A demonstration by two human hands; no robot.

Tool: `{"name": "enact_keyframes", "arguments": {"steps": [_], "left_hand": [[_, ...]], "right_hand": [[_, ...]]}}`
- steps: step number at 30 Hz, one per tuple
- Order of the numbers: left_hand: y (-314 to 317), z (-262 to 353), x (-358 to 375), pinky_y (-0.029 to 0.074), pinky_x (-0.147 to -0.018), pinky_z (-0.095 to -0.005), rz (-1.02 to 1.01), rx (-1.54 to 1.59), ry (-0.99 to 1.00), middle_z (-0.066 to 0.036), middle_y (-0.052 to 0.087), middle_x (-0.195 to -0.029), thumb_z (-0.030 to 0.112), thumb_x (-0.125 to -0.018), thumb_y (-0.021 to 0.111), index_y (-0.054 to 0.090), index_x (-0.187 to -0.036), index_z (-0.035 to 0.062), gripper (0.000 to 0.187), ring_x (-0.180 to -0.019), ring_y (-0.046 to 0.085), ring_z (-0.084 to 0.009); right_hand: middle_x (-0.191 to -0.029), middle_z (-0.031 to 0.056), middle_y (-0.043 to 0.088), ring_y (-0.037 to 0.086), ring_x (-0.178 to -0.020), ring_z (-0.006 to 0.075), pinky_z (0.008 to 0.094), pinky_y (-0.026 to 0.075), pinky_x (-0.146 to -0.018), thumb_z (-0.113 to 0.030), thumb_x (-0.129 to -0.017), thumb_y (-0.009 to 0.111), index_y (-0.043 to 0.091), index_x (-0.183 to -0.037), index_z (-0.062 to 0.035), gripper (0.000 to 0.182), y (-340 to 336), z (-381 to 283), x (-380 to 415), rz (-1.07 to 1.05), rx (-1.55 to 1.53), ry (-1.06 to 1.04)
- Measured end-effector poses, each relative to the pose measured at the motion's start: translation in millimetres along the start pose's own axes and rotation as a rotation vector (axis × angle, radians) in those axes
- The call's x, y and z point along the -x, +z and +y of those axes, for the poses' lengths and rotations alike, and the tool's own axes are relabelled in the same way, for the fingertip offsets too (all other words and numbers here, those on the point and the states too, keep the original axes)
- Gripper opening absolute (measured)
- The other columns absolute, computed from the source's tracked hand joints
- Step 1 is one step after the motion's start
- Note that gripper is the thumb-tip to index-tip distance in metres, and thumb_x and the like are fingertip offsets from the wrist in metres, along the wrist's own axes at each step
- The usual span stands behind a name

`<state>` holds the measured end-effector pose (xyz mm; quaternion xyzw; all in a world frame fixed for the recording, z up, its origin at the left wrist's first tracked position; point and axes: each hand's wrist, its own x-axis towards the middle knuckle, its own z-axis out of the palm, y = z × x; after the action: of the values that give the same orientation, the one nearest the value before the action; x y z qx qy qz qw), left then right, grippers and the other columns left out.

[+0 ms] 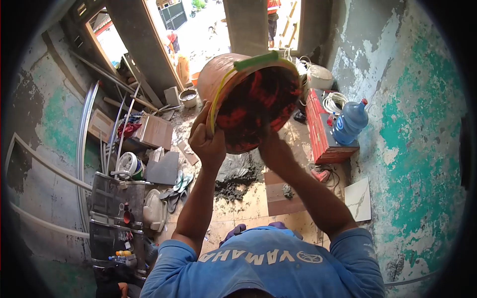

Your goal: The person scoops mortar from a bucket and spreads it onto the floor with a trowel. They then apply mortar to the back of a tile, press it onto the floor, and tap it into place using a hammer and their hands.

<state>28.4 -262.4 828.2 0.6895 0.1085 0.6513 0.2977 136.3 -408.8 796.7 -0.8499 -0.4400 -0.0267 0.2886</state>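
An orange bucket (218, 69) is held up in front of me, tilted so its mouth faces me. Dark wet mortar residue smears its reddish inside. Its yellow wire handle with a green grip (256, 60) lies along the upper rim. My left hand (207, 141) is closed on the rim at the left side. My right hand (273, 151) is at the lower right of the mouth, its fingers lost in the dark interior. Below the bucket, a heap of grey mortar (233, 188) lies on the floor.
A blue water jug (351, 121) stands on a red cabinet (318, 129) at right, with a red power tool (320, 174) below. Sandals (181, 186), a chair row (107, 198) and boards (154, 131) crowd the left. People (272, 20) are outside the openings.
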Motion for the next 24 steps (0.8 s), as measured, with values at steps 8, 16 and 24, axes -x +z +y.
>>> {"name": "enact_keyframes", "arguments": {"steps": [8, 16, 24], "left_hand": [[13, 23, -18, 0.043, -0.103, -0.0398, -0.046, 0.094, 0.151, -0.024, 0.062, -0.121, -0.016, -0.066, 0.049, 0.048, -0.064, -0.0076, 0.009, -0.124, 0.053, -0.0360], [11, 25, -49, 0.048, -0.098, -0.0437, 0.029, 0.008, 0.304, -0.026, 0.063, -0.117, -0.017, -0.067, 0.048, 0.042, -0.058, -0.0049, 0.016, -0.115, 0.059, -0.0379], [0, 92, -105, 0.050, -0.095, -0.0490, -0.218, 0.175, 0.716, -0.023, 0.063, -0.113, -0.016, -0.072, 0.051, 0.050, -0.066, -0.0058, 0.012, -0.116, 0.056, -0.0451]], "right_hand": [[-0.087, 0.0309, 0.060, 0.062, -0.076, 0.0487, 0.0536, 0.051, -0.066, -0.011, -0.086, 0.051, 0.023, -0.144, 0.0005, 0.065, 9, 0, -26, 0.238, -0.119, 0.061], [-0.095, 0.0308, 0.061, 0.063, -0.076, 0.0468, 0.0558, 0.051, -0.065, -0.011, -0.086, 0.053, 0.029, -0.139, 0.0016, 0.059, -92, -25, -49, 0.184, -0.287, 0.014], [-0.114, 0.0336, 0.054, 0.063, -0.075, 0.0459, 0.0512, 0.054, -0.069, -0.011, -0.088, 0.050, 0.034, -0.135, 0.0070, 0.052, -66, -52, -24, 0.252, -0.327, -0.326]]}}
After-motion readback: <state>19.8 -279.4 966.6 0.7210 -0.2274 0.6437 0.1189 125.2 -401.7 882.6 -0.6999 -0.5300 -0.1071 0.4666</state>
